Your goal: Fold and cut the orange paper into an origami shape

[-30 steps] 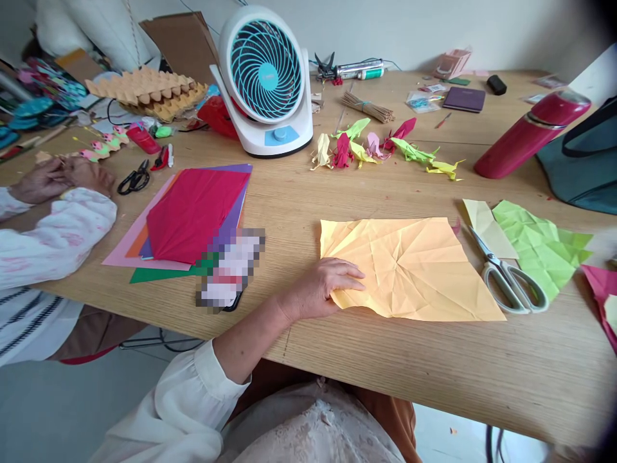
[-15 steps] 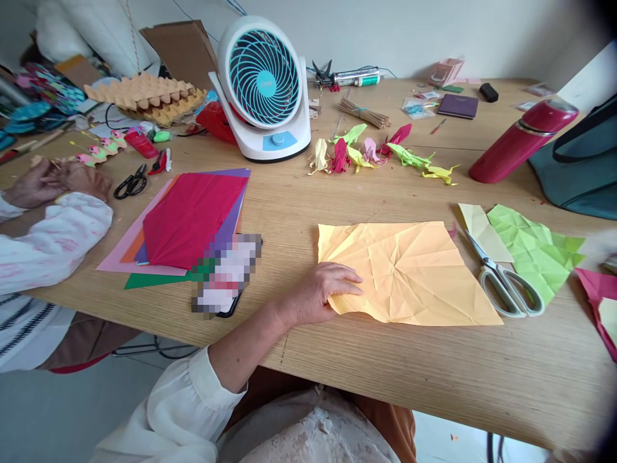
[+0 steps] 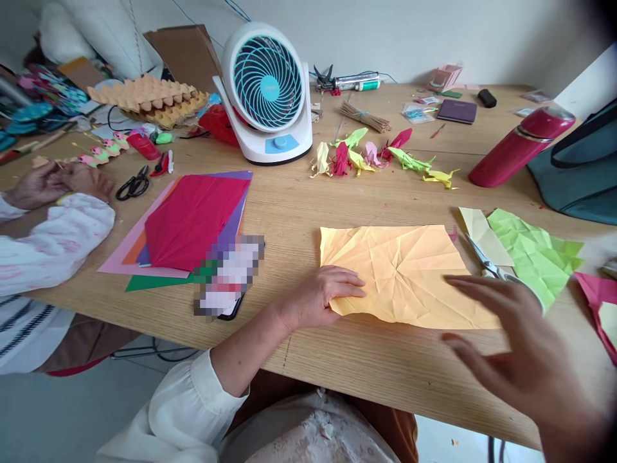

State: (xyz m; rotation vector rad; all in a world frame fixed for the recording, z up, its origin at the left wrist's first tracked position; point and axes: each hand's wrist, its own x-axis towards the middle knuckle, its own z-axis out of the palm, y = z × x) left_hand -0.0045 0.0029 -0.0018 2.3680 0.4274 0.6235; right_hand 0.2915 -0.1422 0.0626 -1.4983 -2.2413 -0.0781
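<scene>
Person's left hand (image 3: 322,297) flat and released, fingertips pressing left corner of creased yellow paper sheet (image 3: 409,273), right hand (image 3: 511,347) open, fingers spread, hovering above sheet's right corner, grasping nothing, sheet flat on wooden counter (image 3: 385,360), scissors (image 3: 486,263) just beside it.

**Left hand** (image 3: 324,297): palm down, laid flat, fingers close together and stretched toward the right. Grip slack, closed on nothing.
**Left wrist:** straight and low.
**Left forearm** (image 3: 245,344): bare, reaching in from the lower left. White sleeve (image 3: 183,405) gathered at the elbow.
**Right hand** (image 3: 523,350): lifted in the air at the lower right, fingers spread and a little curled, pointing left, slightly blurred. Grip empty.
**Right wrist:** at the picture's edge, mostly out of view.
</scene>
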